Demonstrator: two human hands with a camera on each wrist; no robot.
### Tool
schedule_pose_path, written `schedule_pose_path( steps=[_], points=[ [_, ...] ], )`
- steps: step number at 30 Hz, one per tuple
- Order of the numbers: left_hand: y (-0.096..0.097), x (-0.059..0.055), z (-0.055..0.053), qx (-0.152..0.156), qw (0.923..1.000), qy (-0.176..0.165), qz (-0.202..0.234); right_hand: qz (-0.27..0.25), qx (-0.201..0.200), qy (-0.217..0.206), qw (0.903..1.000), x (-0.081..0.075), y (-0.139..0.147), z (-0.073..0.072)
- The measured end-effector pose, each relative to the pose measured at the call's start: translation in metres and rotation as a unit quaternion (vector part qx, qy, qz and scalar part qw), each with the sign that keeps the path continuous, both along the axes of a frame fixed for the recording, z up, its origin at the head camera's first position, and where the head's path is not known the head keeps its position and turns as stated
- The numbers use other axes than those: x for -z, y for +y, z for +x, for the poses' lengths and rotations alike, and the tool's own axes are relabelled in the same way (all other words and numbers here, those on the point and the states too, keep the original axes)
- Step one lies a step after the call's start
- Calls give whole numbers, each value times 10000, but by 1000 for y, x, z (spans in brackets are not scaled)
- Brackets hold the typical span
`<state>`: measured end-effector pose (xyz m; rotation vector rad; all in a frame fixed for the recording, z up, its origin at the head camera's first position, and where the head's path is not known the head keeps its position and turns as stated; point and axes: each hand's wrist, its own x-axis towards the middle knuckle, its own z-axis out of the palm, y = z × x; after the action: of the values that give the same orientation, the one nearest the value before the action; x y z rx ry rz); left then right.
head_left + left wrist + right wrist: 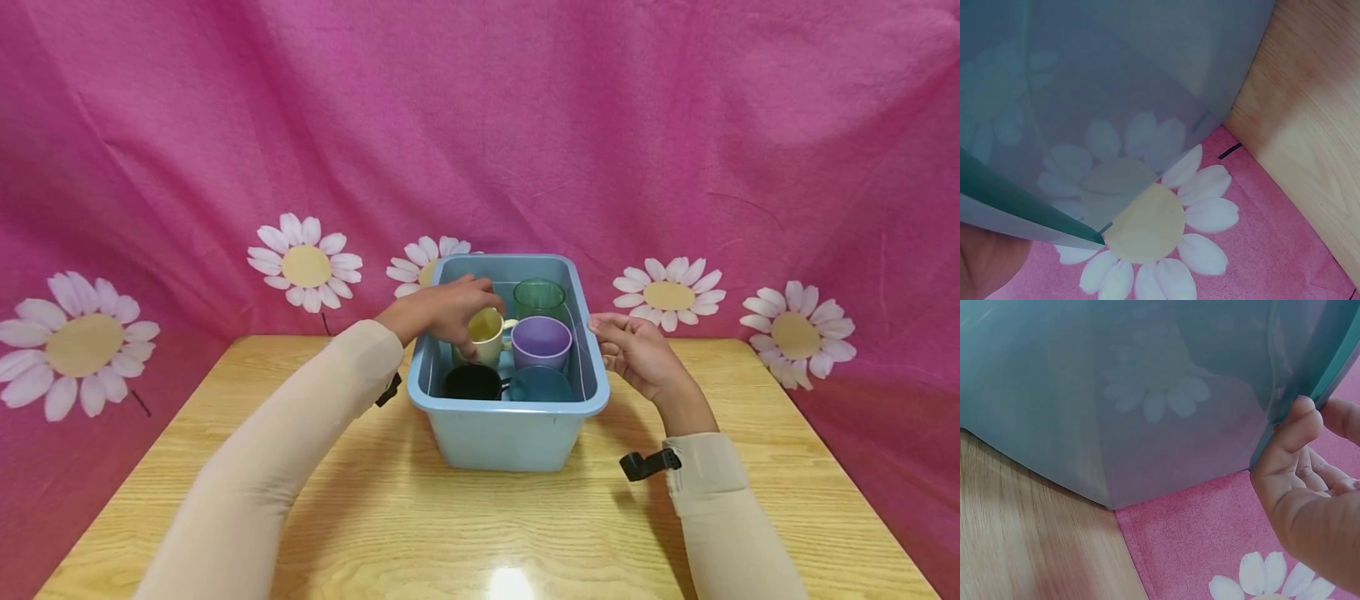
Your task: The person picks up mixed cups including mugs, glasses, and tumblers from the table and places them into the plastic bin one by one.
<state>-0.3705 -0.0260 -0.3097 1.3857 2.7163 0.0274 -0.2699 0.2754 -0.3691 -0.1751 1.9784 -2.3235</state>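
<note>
A light blue plastic bin (506,437) stands on the table with several cups inside. My left hand (457,310) reaches over the bin's left wall and grips a cream mug (487,327) with a yellow inside, thumb at its near side and fingers over the far side. Its handle points right, toward a purple cup (542,340). My right hand (637,352) pinches the bin's right rim between thumb and fingers, seen closer in the right wrist view, where the thumb (1302,425) presses on the wall. In the left wrist view the bin's side hides most of the left hand.
Also in the bin are a green clear glass (538,293) at the back, a black mug (474,382) at front left and a teal cup (542,383) at front right. A pink cloth (480,125) with daisies hangs behind the wooden table (420,533).
</note>
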Motion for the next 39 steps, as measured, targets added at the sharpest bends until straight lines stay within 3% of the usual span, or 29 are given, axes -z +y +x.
schedule_pose_path(
  steps=[26,39],
  points=[
    [12,10,-2,32,9958,128,-903,-20,9,42,10000,1,1,-1],
    [17,16,-2,-143,9933,44,-1142,64,28,96,9999,4,2,-1]
  ],
)
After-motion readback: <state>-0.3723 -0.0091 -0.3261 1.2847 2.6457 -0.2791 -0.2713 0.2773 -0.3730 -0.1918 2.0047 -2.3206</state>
